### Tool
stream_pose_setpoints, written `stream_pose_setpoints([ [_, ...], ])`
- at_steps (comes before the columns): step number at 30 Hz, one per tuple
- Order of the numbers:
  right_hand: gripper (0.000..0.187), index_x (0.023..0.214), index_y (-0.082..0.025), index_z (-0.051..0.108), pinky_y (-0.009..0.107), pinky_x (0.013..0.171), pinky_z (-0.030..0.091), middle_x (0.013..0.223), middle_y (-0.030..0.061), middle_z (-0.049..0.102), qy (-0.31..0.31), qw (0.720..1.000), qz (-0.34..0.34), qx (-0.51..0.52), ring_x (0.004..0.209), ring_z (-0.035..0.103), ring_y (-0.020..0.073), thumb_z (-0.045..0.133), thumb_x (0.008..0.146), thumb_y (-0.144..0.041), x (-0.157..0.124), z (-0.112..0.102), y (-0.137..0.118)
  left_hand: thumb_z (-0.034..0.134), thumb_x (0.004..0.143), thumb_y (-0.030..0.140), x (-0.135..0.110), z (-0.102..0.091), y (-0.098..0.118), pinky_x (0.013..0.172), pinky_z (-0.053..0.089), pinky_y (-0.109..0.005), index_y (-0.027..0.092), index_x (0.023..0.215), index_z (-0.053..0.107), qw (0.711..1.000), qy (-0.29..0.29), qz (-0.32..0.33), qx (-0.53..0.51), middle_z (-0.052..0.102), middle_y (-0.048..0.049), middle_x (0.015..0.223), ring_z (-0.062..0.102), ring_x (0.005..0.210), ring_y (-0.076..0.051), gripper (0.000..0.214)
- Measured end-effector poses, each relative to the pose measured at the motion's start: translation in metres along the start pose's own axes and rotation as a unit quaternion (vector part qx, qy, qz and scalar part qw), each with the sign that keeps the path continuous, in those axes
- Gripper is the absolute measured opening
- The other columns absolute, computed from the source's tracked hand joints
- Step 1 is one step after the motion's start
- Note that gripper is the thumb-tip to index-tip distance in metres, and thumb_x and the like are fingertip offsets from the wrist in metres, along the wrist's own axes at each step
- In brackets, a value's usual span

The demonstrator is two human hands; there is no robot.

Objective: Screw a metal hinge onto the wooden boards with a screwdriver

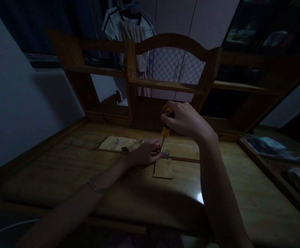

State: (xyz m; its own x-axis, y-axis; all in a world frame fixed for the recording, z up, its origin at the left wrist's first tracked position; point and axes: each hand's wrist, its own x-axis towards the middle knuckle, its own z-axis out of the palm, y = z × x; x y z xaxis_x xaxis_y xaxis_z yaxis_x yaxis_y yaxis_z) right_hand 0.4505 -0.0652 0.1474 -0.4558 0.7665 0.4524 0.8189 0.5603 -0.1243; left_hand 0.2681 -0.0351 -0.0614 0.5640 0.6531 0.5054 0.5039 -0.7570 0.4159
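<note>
My right hand (184,119) is wrapped round the yellow and black handle of a screwdriver (165,132). Its thin shaft slants down to a small metal hinge (164,155) on a long wooden board (182,151). My left hand (147,151) rests low over the board, thumb and fingers closed about the hinge's left end, close to the screwdriver's tip. Whatever lies directly under those fingers is hidden. A small square wooden piece (163,168) lies just in front of the hinge, touching or nearly touching it.
Wood shavings and a dark bit (124,149) lie on the board's left part. Small metal pieces (68,144) are farther left on the wooden desk (62,172). A wooden shelf unit (165,86) stands behind. An open compartment (276,151) with bagged items is at the right.
</note>
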Motion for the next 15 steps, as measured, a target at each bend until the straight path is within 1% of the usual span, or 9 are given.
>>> stream_pose_setpoints([
  [2, 0.027, 0.113, -0.018, 0.07, 0.034, 0.08, 0.044, 0.097, 0.0118, 0.073, 0.004, 1.0, -0.007, 0.001, 0.093, 0.067, 0.027, 0.055, 0.101, -0.037, 0.0005, 0.0022, -0.0002, 0.066, 0.095, 0.03, 0.0012, -0.0016, 0.0006, 0.09, 0.052, -0.039, 0.021, 0.102, 0.057, 1.0, -0.001, -0.001, -0.003, 0.062, -0.0081, 0.107, 0.061, 0.101, -0.024, 0.014],
  [5, 0.032, 0.113, -0.017, 0.068, 0.034, 0.077, 0.043, 0.096, 0.0126, 0.072, 0.01, 1.0, -0.011, -0.026, 0.091, 0.067, 0.0269, 0.052, 0.105, -0.043, 0.0008, 0.0058, 0.0001, 0.063, 0.096, 0.028, 0.0025, -0.0033, 0.002, 0.088, 0.052, -0.037, 0.021, 0.098, 0.057, 1.0, -0.005, -0.003, -0.007, 0.061, -0.0073, 0.104, 0.061, 0.099, -0.023, 0.01],
  [8, 0.042, 0.114, -0.016, 0.065, 0.035, 0.078, 0.043, 0.095, 0.0135, 0.072, 0.007, 0.999, -0.004, -0.04, 0.092, 0.067, 0.029, 0.051, 0.104, -0.054, 0.0005, 0.0071, 0.0006, 0.064, 0.096, 0.027, 0.0016, -0.0024, 0.0021, 0.087, 0.052, -0.037, 0.021, 0.1, 0.055, 1.0, 0.003, 0.0, -0.002, 0.061, -0.0075, 0.106, 0.061, 0.1, -0.024, 0.011],
  [10, 0.045, 0.118, -0.016, 0.065, 0.037, 0.08, 0.044, 0.097, 0.0145, 0.072, 0.001, 0.999, 0.0, -0.032, 0.095, 0.067, 0.0308, 0.053, 0.102, -0.057, 0.0001, 0.0065, 0.0004, 0.064, 0.095, 0.027, 0.0004, -0.0006, 0.0012, 0.089, 0.052, -0.038, 0.021, 0.102, 0.055, 1.0, 0.014, 0.001, 0.005, 0.061, -0.0079, 0.109, 0.061, 0.103, -0.024, 0.013],
  [13, 0.04, 0.122, -0.015, 0.065, 0.038, 0.084, 0.044, 0.105, 0.0153, 0.074, -0.003, 1.0, 0.001, -0.013, 0.1, 0.067, 0.0318, 0.056, 0.099, -0.046, -0.0006, 0.0047, -0.0005, 0.065, 0.094, 0.027, -0.0009, 0.0018, -0.0006, 0.089, 0.053, -0.038, 0.021, 0.104, 0.055, 1.0, 0.019, -0.005, 0.013, 0.061, -0.0075, 0.108, 0.062, 0.102, -0.025, 0.015],
  [15, 0.036, 0.122, -0.014, 0.065, 0.037, 0.083, 0.044, 0.107, 0.0145, 0.074, -0.005, 1.0, -0.009, -0.008, 0.1, 0.067, 0.0309, 0.056, 0.097, -0.039, -0.001, 0.0041, -0.0009, 0.065, 0.094, 0.027, -0.0009, 0.0024, -0.0014, 0.088, 0.053, -0.038, 0.021, 0.104, 0.055, 1.0, 0.016, -0.006, 0.015, 0.061, -0.0074, 0.108, 0.062, 0.1, -0.024, 0.015],
])
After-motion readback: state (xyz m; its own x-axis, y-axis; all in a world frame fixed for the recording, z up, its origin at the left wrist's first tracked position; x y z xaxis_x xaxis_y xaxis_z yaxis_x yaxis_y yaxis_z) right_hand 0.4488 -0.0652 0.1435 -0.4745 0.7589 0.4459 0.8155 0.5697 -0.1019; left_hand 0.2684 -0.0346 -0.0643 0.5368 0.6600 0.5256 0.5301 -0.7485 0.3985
